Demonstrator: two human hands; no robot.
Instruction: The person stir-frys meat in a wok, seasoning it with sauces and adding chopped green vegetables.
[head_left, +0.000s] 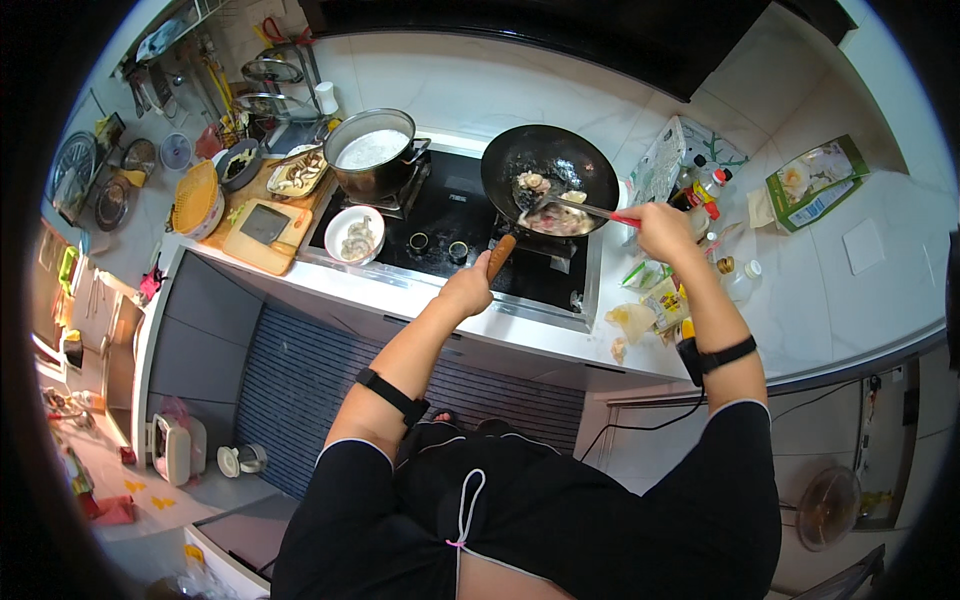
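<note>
My left hand (468, 288) grips the brown wooden handle (501, 257) of a black wok (550, 161), which sits on the right burner of the gas stove (459, 199). In my right hand (660, 231) is the red handle of a metal spatula (581, 206), its head down among pale pieces of meat (553, 220) in the wok. More pale pieces lie farther up on the wok's oily bottom. Left of the wok, near the stove's front edge, a white bowl (355, 235) holds what look like raw shrimp.
A large pot (369, 154) of whitish liquid stands on the left burner. Farther left are a cleaver (265, 223) on a cutting board (259, 259), a plate of sliced mushrooms (298, 174) and a yellow basket (195, 199). Bottles (701, 187) and seasoning packets (664, 304) crowd the right counter.
</note>
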